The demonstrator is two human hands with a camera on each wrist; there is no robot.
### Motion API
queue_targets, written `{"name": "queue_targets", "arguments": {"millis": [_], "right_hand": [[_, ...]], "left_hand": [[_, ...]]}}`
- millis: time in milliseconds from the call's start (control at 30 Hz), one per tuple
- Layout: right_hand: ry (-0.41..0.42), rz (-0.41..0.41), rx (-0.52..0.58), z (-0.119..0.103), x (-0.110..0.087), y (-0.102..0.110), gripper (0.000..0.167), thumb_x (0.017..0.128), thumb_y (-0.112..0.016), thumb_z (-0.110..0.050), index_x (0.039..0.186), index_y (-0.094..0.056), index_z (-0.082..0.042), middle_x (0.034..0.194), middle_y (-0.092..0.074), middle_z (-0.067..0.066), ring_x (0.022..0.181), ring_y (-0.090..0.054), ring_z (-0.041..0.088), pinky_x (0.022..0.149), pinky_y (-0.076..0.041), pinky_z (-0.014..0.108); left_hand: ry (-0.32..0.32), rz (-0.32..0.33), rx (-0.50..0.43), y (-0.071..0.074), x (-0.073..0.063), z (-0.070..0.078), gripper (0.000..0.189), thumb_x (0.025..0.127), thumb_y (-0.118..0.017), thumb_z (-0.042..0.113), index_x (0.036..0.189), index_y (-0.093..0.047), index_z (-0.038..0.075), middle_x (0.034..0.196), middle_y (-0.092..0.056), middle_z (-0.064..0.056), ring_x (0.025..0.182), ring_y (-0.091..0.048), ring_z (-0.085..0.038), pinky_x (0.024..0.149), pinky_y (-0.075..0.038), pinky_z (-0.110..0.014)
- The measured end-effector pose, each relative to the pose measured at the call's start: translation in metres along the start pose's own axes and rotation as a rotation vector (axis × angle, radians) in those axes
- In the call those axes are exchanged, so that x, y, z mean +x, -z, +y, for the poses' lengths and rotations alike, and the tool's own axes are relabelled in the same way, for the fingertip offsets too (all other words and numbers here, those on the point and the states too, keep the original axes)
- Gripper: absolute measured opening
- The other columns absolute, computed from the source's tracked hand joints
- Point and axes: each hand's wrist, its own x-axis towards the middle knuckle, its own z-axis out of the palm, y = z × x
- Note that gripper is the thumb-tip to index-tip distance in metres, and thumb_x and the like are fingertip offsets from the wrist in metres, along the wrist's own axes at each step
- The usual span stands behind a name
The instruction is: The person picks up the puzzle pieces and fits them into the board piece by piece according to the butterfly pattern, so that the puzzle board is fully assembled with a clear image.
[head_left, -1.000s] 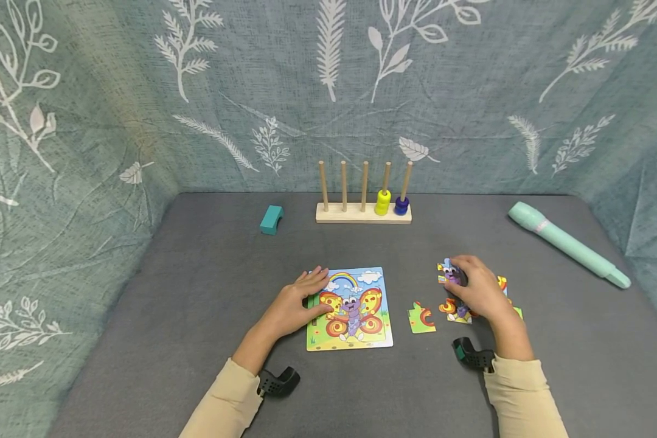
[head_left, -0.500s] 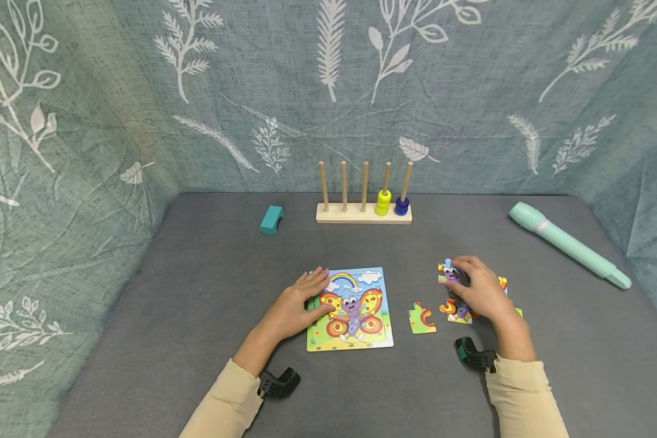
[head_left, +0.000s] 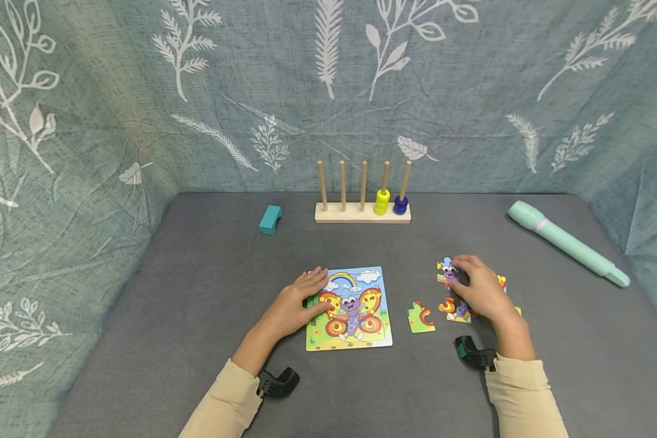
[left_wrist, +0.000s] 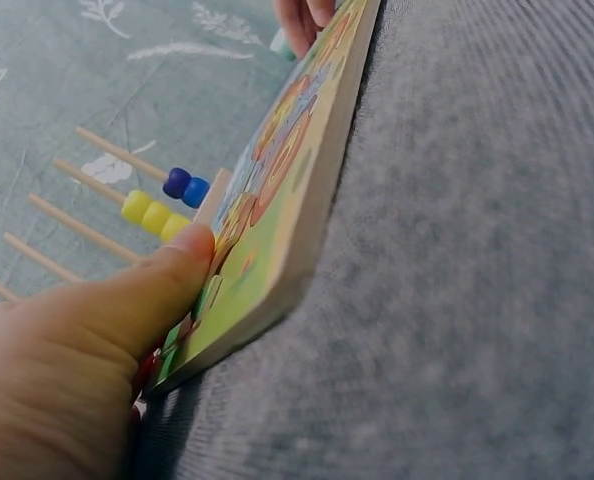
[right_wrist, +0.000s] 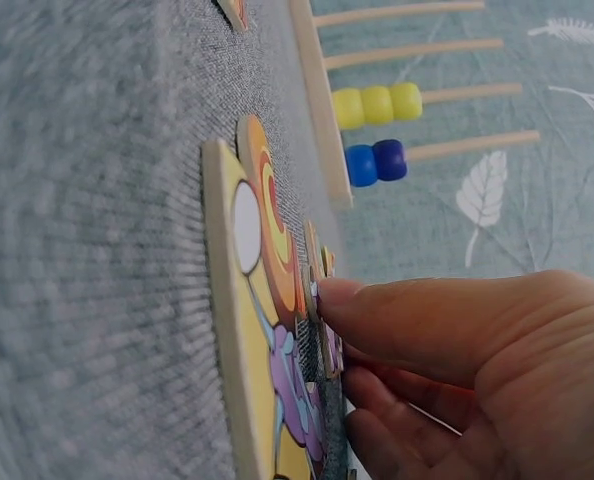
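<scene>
Nearest my head camera, two beige sleeves (head_left: 227, 392) come in, each with a black wrist camera (head_left: 475, 354) at the cuff. The left hand (head_left: 291, 309), fingers relaxed and extended, rests on the left edge of the butterfly puzzle board (head_left: 361, 331), its thumb lying on the picture. To the right of that board, I see a green corner piece (head_left: 421, 318) lying flat between the two hands. Just beside the right hand (head_left: 480, 293), on its near left, lies a body piece (head_left: 461, 312) with an orange swirl. The right hand pinches a purple face piece (head_left: 447, 271) between thumb and fingers; whether it is lifted off the table (head_left: 208, 280) I cannot tell. More pieces (head_left: 502, 282) show partly behind this hand, on its right. Farther out, a mint-green stick (head_left: 568, 243) lies slantwise beyond the right hand, and a teal block (head_left: 271, 220) beyond the left. Farther still, between the hands' lines, stands a wooden peg rack (head_left: 339, 213) bearing yellow beads (head_left: 381, 203) and blue beads (head_left: 400, 205). Leaf-patterned cloth (head_left: 301, 67) hangs behind everything.
</scene>
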Motion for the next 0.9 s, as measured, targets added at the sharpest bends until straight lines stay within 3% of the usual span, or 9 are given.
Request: {"name": "queue_targets", "arguments": {"millis": [267, 467, 600, 900], "right_hand": [[-0.018, -0.008, 0.005, -0.001, 0.001, -0.001, 0.046, 0.089, -0.062, -0.01, 0.128, -0.051, 0.011, 0.133, -0.045, 0.027, 0.125, -0.041, 0.048, 0.104, -0.033, 0.063], [-0.016, -0.011, 0.012, -0.001, 0.0, 0.0, 0.046, 0.089, -0.062, -0.01, 0.128, -0.051, 0.011, 0.133, -0.045, 0.026, 0.125, -0.04, 0.047, 0.104, -0.033, 0.063], [-0.019, -0.017, 0.014, -0.002, 0.0, 0.001, 0.046, 0.089, -0.061, -0.009, 0.129, -0.051, 0.011, 0.134, -0.044, 0.026, 0.126, -0.04, 0.047, 0.104, -0.033, 0.063], [-0.021, -0.014, 0.01, -0.004, -0.001, 0.002, 0.046, 0.089, -0.061, -0.009, 0.129, -0.051, 0.012, 0.134, -0.044, 0.026, 0.125, -0.04, 0.048, 0.104, -0.033, 0.063]], "left_hand": [[-0.012, -0.02, -0.028, 0.003, -0.001, -0.002, 0.063, 0.085, -0.07, 0.032, 0.137, -0.049, 0.004, 0.147, -0.043, -0.008, 0.14, -0.033, -0.024, 0.119, -0.024, -0.041], [-0.06, -0.046, -0.066, 0.008, -0.001, -0.003, 0.048, 0.094, -0.06, 0.017, 0.137, -0.048, 0.0, 0.146, -0.042, -0.012, 0.14, -0.033, -0.027, 0.119, -0.023, -0.044], [-0.084, -0.067, -0.05, 0.01, -0.001, -0.003, 0.048, 0.092, -0.057, 0.008, 0.138, -0.046, -0.002, 0.147, -0.041, -0.014, 0.14, -0.032, -0.029, 0.119, -0.023, -0.045], [-0.081, -0.085, -0.003, 0.01, 0.0, 0.0, 0.046, 0.092, -0.055, 0.005, 0.137, -0.047, -0.004, 0.147, -0.04, -0.015, 0.14, -0.032, -0.029, 0.118, -0.023, -0.047]]}}
